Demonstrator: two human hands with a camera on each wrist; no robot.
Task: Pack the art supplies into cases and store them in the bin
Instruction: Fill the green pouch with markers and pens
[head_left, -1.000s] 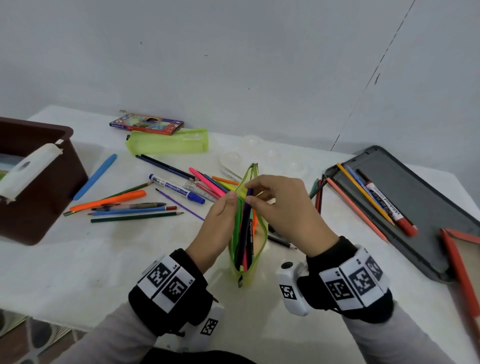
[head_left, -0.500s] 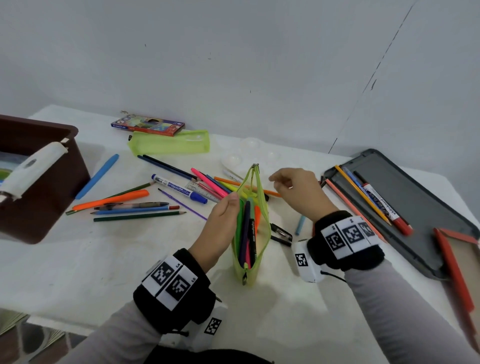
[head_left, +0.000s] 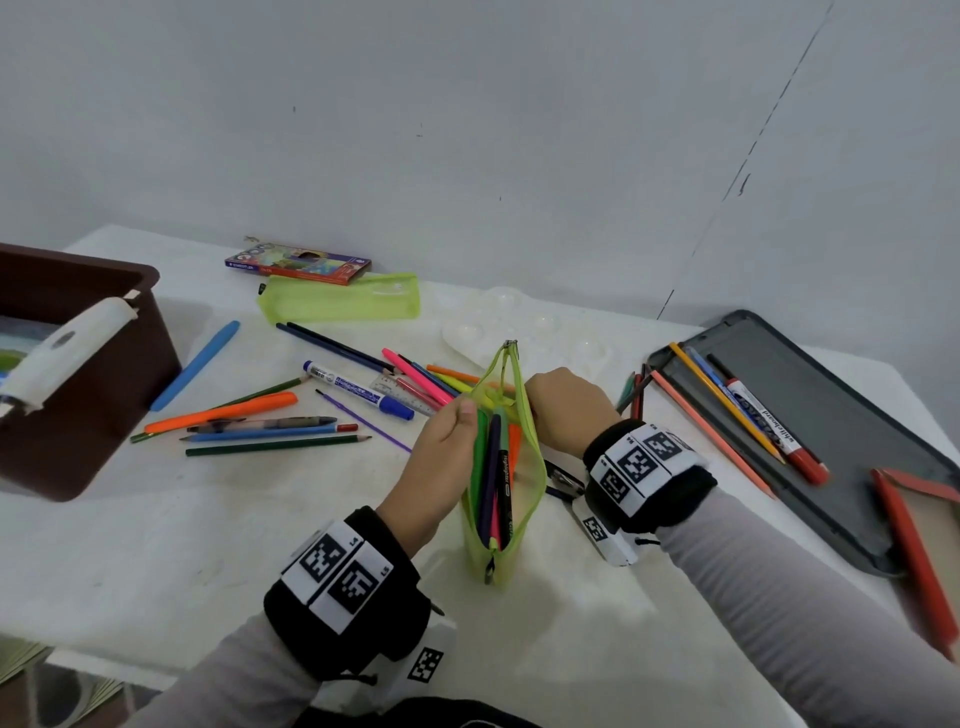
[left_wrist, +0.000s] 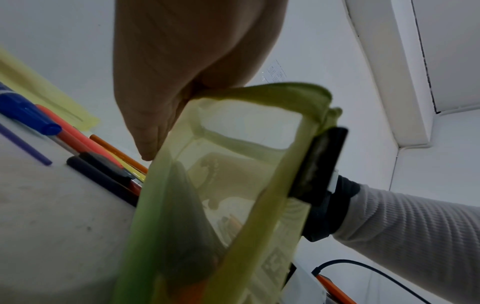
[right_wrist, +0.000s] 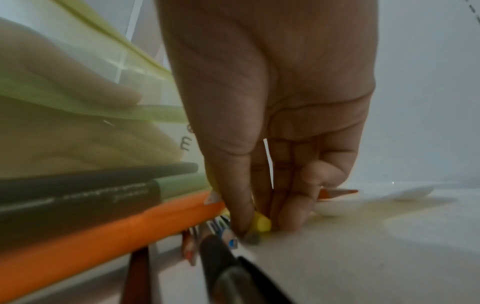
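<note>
the left hand (head_left: 441, 457) pinches the rim of the open green pouch (head_left: 524, 499), standing upright on the table (head_left: 156, 545) with pens inside. just beyond, the right hand (head_left: 569, 410), fingers curled down, pinches a yellow pen (right_wrist: 261, 223) on the table. the brown bin (head_left: 78, 374) sits far left.

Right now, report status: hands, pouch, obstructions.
Left hand holds the green pouch open. Right hand pinching a yellow pen on the table. Nothing blocks the pouch mouth.
</note>
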